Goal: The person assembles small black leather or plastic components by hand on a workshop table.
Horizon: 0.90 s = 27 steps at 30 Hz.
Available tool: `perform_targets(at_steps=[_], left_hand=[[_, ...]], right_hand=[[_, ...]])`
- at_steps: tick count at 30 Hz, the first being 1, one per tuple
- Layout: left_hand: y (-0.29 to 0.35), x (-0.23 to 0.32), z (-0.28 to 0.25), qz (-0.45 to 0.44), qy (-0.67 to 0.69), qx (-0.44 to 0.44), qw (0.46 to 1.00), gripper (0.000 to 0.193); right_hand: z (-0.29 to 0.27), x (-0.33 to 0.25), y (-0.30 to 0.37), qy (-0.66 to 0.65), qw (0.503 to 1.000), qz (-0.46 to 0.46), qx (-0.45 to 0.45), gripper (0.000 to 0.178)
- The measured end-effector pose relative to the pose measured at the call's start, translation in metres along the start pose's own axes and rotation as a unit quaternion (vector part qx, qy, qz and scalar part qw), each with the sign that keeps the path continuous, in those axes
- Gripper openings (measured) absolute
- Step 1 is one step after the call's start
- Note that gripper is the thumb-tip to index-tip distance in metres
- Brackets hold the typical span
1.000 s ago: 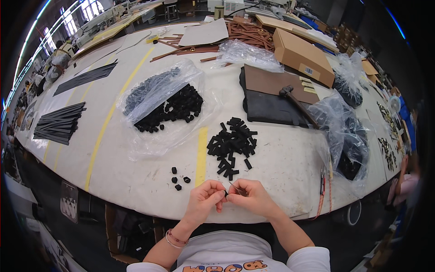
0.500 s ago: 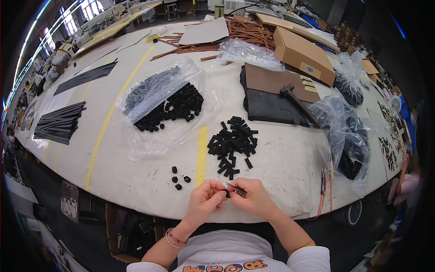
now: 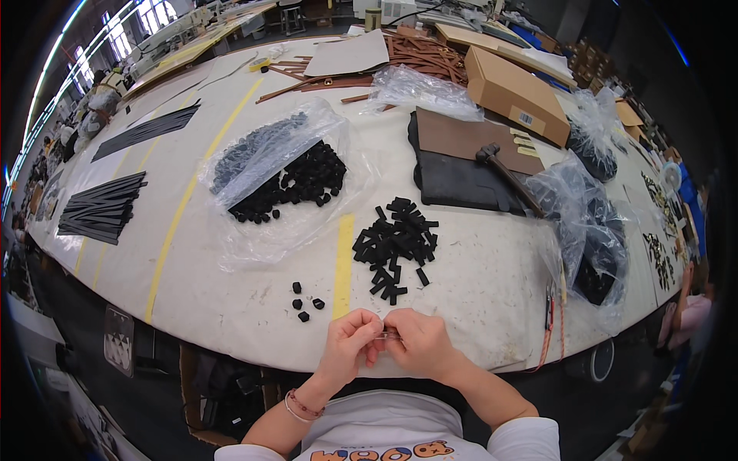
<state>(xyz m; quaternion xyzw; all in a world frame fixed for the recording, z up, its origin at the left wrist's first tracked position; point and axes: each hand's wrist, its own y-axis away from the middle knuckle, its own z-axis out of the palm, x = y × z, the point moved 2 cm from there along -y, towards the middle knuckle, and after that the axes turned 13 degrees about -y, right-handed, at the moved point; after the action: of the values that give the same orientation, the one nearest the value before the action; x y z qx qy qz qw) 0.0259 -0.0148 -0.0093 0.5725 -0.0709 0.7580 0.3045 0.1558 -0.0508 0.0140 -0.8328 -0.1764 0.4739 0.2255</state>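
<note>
Head view, right hand (image 3: 423, 343), yellow-striped table (image 3: 477, 300), window (image 3: 157, 14)

Left hand (image 3: 350, 344) and right hand (image 3: 423, 344) met at the table's (image 3: 223, 307) near edge. Right gripped a thin tool (image 3: 391, 336); left fingertips pinched close by, contents hidden. Beyond: a pile of short black strips (image 3: 396, 242). Four black pieces (image 3: 297, 304) sat left of it, near an open clear bag (image 3: 265, 173). Hammer (image 3: 509, 177) lay right.
</note>
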Motion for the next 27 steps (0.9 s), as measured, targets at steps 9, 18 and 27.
perform_targets(at_steps=[9, 18, 27], left_hand=[[0.001, -0.004, 0.001, -0.083, 0.087, -0.014, 0.993, 0.003], [0.006, 0.007, -0.004, -0.011, -0.097, -0.021, 0.995, 0.004], [0.004, 0.007, 0.005, 0.245, -0.448, 0.074, 0.857, 0.008]], right_hand=[[-0.003, -0.002, -0.01, -0.185, 0.965, 0.186, 0.026, 0.017], [-0.01, 0.017, -0.002, -0.463, 0.818, 0.327, -0.097, 0.009], [-0.006, 0.016, -0.006, -0.228, 0.93, 0.281, -0.063, 0.011]])
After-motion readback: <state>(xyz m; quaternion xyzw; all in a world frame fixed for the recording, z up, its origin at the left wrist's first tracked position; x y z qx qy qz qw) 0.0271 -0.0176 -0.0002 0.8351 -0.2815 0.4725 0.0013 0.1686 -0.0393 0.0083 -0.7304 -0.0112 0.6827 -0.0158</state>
